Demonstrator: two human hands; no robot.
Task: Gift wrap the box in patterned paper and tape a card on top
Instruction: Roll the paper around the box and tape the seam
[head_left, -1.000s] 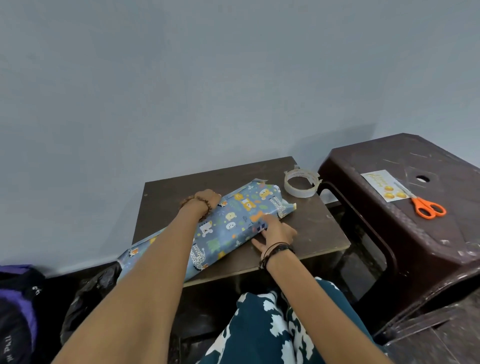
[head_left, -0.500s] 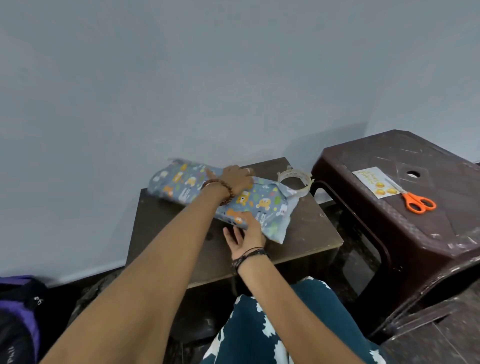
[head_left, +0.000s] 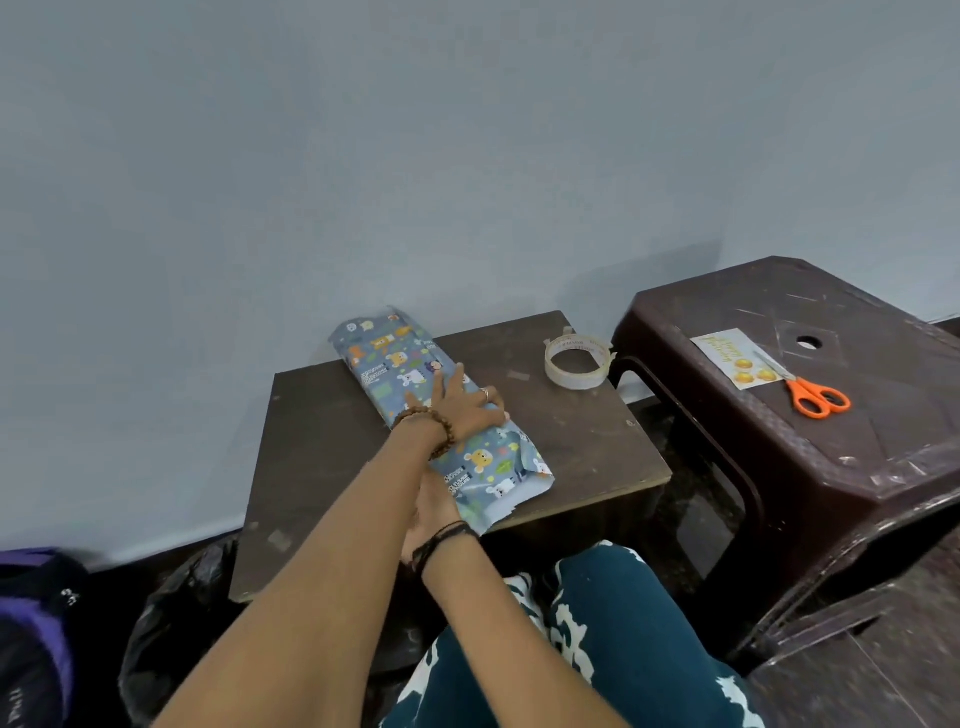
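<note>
The left hand (head_left: 457, 402) lay spread flat on the wrapped box (head_left: 441, 415), the right hand (head_left: 434, 512) steadied its near side, grip hidden; folding and taping the open ends probably came next.

The right hand (head_left: 434, 512) is mostly hidden under the left forearm and the near end of the wrapped box (head_left: 441, 410), so its fingers cannot be seen. The box itself is fully covered by patterned paper. Print on the card (head_left: 735, 358) and the tape roll (head_left: 576, 362) is too small to read. A purple bag (head_left: 31, 623) is cut off at the left edge.
</note>
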